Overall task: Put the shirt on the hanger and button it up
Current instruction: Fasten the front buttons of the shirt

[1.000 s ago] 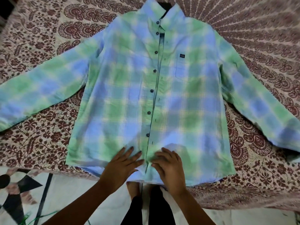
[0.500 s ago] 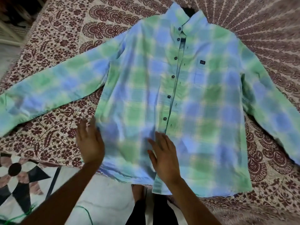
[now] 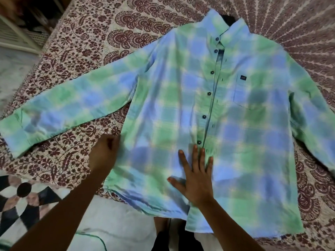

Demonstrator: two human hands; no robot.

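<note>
The right hand (image 3: 196,180) is laid flat, with its fingers straight and spread, on the lower front of the shirt (image 3: 244,142), just below the lowest visible button and across the front opening. Nothing is held by it. The left hand (image 3: 104,154) is placed at the side edge of the shirt, level with the lower body panel. It is blurred, so it cannot be told whether the fabric edge is gripped or only touched. One second ago both hands were set close together at the hem, one on each side of the opening. Since then the left hand has been moved out to the side edge and the right hand has been moved a little up the front. The shirt is spread face up on the patterned bedspread (image 3: 81,51) of the bed, with both sleeves extended outward. The dark buttons (image 3: 209,93) are exposed on one front panel and the buttonholes (image 3: 216,101) lie empty on the other, so the front is judged to be unfastened. A dark shape (image 3: 227,19) is visible inside the collar (image 3: 213,22); it is probably the hanger, but this cannot be confirmed. The change is judged to be a smoothing pass. Buttoning is not yet begun, and the flattened panels should make the buttons easier to align with their holes.
</note>
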